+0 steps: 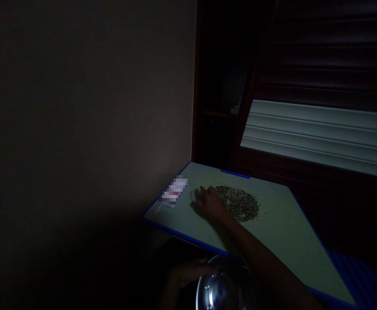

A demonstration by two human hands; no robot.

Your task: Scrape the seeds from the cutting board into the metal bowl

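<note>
My left hand (pixel 190 273) is closed on the rim of a shiny metal bowl (pixel 220 290), held low in front of the table's near edge. The inside of the bowl is dark, and I cannot make out anything in it. Over the tabletop, my right hand (pixel 209 203) reaches in from the lower right, its fingers bent and apart, with nothing visible in them. It is at the left edge of a spread of small brown grains or seeds (pixel 240 204). A few grains lie loose around that patch.
The pale table (pixel 291 241) has a blue edge. A white packet or card, blurred out (pixel 174 191), lies at its left side beside a plain wall (pixel 94 107). Dark wooden furniture with a pale slatted panel (pixel 320 133) stands behind. The room is very dim.
</note>
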